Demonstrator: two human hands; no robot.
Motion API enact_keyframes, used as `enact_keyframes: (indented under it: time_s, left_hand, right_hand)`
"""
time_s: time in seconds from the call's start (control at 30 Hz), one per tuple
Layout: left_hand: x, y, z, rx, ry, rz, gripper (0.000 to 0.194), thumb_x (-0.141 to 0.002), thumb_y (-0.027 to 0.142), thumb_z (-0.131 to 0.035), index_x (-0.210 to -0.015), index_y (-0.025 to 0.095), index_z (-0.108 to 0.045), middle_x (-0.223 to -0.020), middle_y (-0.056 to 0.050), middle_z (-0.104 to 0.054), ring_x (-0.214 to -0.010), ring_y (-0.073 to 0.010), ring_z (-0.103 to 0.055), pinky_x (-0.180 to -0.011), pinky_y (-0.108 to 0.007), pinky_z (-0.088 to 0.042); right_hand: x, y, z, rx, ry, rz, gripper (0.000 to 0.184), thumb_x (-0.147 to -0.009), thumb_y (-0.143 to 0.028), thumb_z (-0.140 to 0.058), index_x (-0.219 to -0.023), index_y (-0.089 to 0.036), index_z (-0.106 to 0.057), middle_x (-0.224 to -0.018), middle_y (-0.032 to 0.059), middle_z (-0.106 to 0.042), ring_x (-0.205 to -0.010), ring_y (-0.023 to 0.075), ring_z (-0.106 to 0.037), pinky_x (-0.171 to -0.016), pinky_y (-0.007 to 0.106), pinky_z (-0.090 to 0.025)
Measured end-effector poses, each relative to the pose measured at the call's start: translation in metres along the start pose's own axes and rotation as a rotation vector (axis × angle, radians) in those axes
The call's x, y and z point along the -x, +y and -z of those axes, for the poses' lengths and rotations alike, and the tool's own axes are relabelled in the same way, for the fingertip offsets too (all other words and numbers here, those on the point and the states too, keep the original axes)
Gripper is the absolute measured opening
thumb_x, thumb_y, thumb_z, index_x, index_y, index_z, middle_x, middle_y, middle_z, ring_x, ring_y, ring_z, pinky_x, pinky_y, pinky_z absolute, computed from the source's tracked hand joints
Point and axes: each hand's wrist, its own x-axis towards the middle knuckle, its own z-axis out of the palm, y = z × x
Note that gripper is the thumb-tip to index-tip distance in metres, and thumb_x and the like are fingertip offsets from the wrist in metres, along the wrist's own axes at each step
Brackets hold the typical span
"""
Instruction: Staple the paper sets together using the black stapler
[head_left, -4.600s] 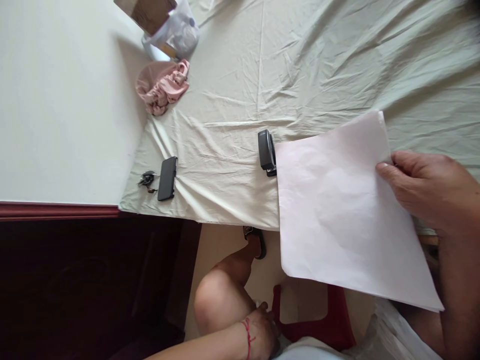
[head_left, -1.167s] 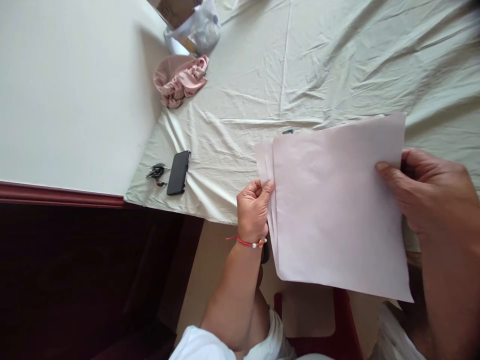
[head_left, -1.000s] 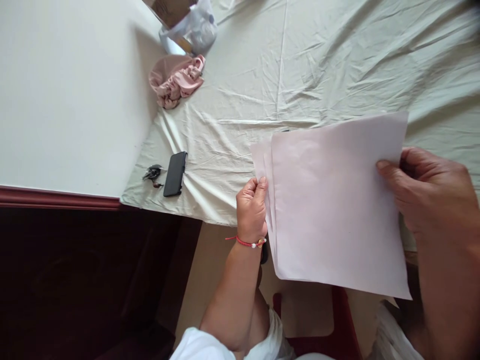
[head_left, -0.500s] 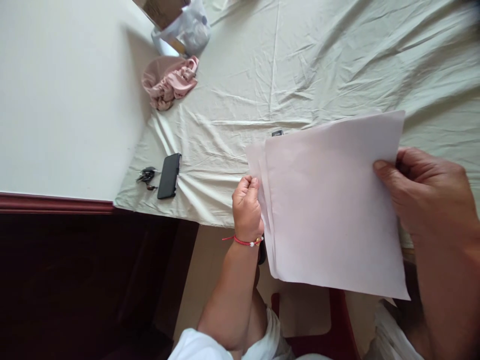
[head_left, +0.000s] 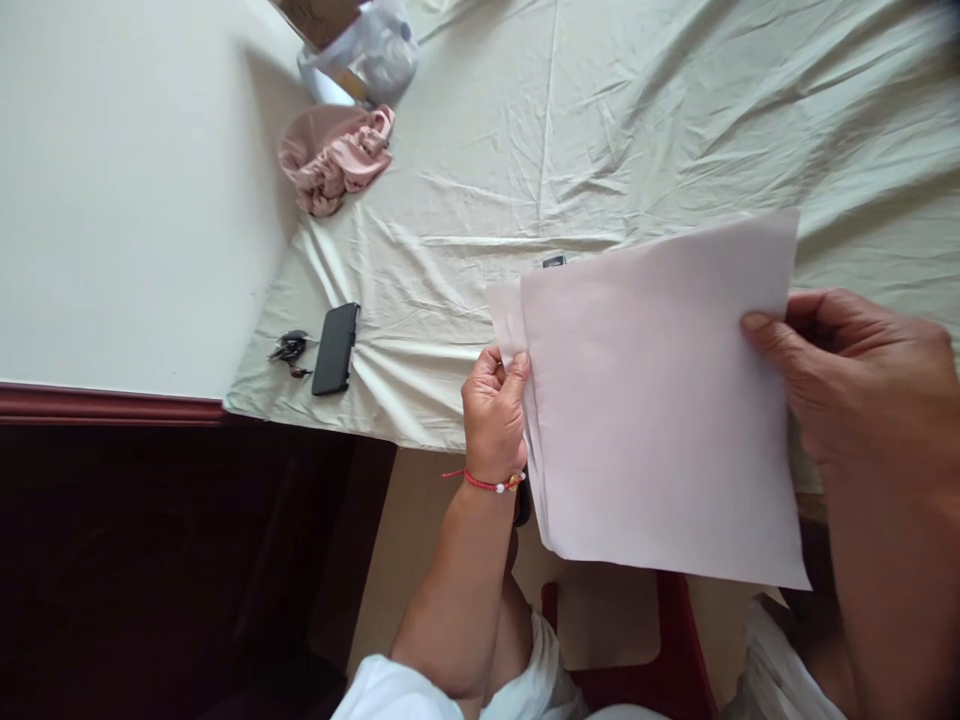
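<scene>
I hold a small stack of pale pink paper sheets (head_left: 652, 400) in front of me, above the edge of a surface covered with a light green sheet (head_left: 600, 120). My left hand (head_left: 491, 410), with a red bracelet at the wrist, pinches the fanned left edges of the sheets between thumb and fingers. Gripping the stack's right edge is my right hand (head_left: 855, 380), thumb on top and fingers behind. A small black corner of an object (head_left: 553, 261) peeks out above the paper's top left edge; the rest is hidden.
A black phone (head_left: 335, 349) and keys (head_left: 289, 348) lie near the left corner of the sheet. Farther back are a pink cloth bundle (head_left: 334, 158) and a plastic bag with a box (head_left: 371, 55). A pale wall (head_left: 127, 200) is left; a red stool (head_left: 675, 640) below.
My left hand came up from my knee and took hold of the sheets' left edge, fanning them slightly. The paper shifted left and now covers the black object almost fully.
</scene>
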Motion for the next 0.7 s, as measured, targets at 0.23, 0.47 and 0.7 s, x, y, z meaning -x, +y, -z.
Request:
enact_keyframes:
  time_s: [0.23,0.47,0.7]
  left_hand:
    - [-0.002,0.001,0.005,-0.010,0.013,0.000,0.027,-0.075,0.036,-0.083,-0.086,0.021,-0.064,-0.089,0.001,-0.074,-0.084,-0.0151,-0.071,-0.088,-0.033,-0.058]
    - [-0.004,-0.001,0.004,-0.028,0.003,0.002,0.029,-0.074,0.036,-0.083,-0.088,0.020,-0.064,-0.083,0.002,-0.072,-0.079,-0.0139,-0.069,-0.084,-0.030,-0.056]
    - [-0.003,0.002,0.006,-0.061,-0.034,0.026,0.020,-0.081,0.036,-0.076,-0.085,0.020,-0.065,-0.074,0.003,-0.065,-0.071,-0.0105,-0.062,-0.073,-0.024,-0.052]
  right_hand:
    - [-0.017,0.012,0.001,-0.243,0.185,-0.011,0.041,-0.060,-0.038,-0.087,-0.095,-0.018,-0.078,-0.081,0.0055,-0.068,-0.060,0.0098,-0.055,-0.047,0.020,-0.042]
    - [-0.009,0.008,-0.003,-0.226,0.121,-0.035,0.039,-0.062,-0.042,-0.088,-0.091,-0.018,-0.079,-0.078,0.0052,-0.067,-0.053,0.0080,-0.052,-0.040,0.018,-0.038]
    - [0.002,-0.009,-0.005,-0.099,0.081,-0.055,0.023,-0.074,-0.038,-0.079,-0.088,-0.020,-0.078,-0.058,0.0000,-0.051,-0.050,0.0034,-0.042,-0.043,0.015,-0.033]
